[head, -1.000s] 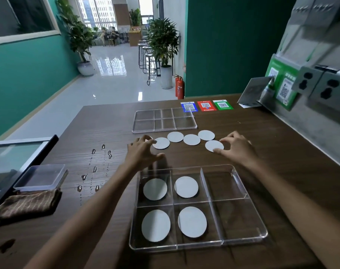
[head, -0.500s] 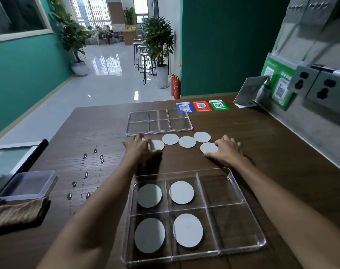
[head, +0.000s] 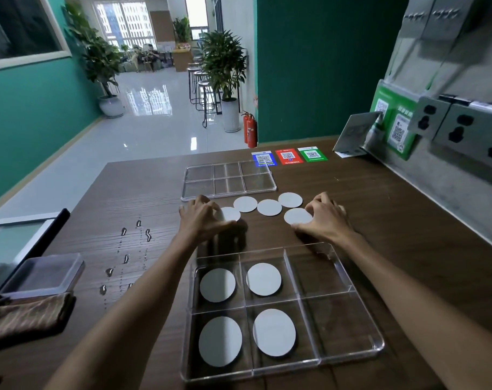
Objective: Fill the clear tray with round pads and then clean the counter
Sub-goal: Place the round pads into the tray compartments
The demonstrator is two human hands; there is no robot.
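The clear tray (head: 379,347) lies near me on the brown counter. Its left and middle compartments hold white round pads (head: 263,279); the two right compartments are bare. Several more pads lie loose in a row beyond it, such as the middle pad (head: 269,207). My left hand (head: 202,218) curls over the leftmost pad (head: 230,214), fingers pinching it against the counter. My right hand (head: 326,218) pinches the right edge of the nearest loose pad (head: 297,216), which still lies flat.
A second clear divided tray (head: 229,178) lies farther back, with coloured QR stickers (head: 288,156) behind it. Water drops (head: 125,258) dot the counter at left, near a folded brown cloth (head: 28,313) and a small clear box (head: 42,274). Wall sockets (head: 464,128) line the right.
Both hands have settled lower onto the outermost loose pads and their fingers have closed on them. The pads in the tray have not moved.
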